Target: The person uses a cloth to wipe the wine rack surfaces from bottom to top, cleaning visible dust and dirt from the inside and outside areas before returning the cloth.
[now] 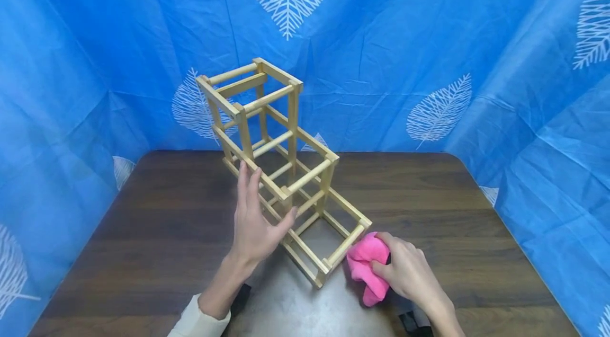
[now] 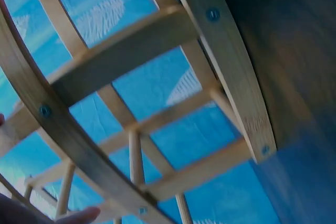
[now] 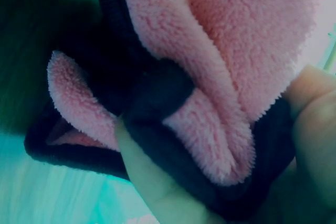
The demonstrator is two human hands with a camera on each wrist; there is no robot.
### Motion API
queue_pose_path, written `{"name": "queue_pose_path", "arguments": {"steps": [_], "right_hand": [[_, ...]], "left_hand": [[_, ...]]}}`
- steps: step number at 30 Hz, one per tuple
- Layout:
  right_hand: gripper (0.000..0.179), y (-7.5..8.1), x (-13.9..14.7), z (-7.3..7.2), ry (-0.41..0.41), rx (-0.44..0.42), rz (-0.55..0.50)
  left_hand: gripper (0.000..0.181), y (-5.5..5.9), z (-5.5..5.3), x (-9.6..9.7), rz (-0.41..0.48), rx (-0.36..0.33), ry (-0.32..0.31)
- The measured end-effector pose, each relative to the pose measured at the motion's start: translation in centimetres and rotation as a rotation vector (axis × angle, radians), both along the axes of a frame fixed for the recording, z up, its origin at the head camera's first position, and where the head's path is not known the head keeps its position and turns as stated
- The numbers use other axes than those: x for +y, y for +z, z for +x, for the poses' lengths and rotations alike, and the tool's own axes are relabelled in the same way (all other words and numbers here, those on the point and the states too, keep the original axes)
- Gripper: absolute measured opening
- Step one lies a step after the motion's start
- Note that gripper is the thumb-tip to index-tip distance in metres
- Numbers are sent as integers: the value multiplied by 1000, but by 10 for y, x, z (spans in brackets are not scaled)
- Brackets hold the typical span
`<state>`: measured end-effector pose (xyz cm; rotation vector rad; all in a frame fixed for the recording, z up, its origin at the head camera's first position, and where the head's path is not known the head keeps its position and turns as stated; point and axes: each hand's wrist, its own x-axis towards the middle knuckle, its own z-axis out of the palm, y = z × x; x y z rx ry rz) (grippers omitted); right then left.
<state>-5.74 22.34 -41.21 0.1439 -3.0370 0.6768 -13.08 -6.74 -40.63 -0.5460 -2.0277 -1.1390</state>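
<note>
1. I see a stepped wooden rack point(image 1: 308, 176) standing on the worktop point(image 1: 429, 194), its tall end far left, its low end near right.
2. My left hand point(image 1: 254, 233), fingers spread, is at its left side.
3. My right hand point(image 1: 411, 269) pinches a pink cloth point(image 1: 360, 260) beside the rack's low end.
4. A blue leaf-print curtain point(image 1: 371, 35) hangs beyond.

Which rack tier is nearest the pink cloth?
Lowest tier, close by the pink cloth; the middle tier and top tier sit higher and farther back.
</note>
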Motion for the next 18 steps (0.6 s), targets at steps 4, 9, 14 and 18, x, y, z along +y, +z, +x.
{"name": "queue_pose_path", "arguments": {"steps": [4,9,14,18], "right_hand": [[46,4,4,1,-9,-18,-20],[49,10,9,0,-18,-51,-48],[52,14,11,0,-34,-46,-71],[54,17,10,-1,-44,-36,-78]], "left_hand": [[100,2,-3,-18,-46,-38,-59],[102,7,-7,-38,-61,-137,-134],[99,13,-17,-55,-52,-236,-199],[98,16,-28,-68,-16,-274,-288]]}}
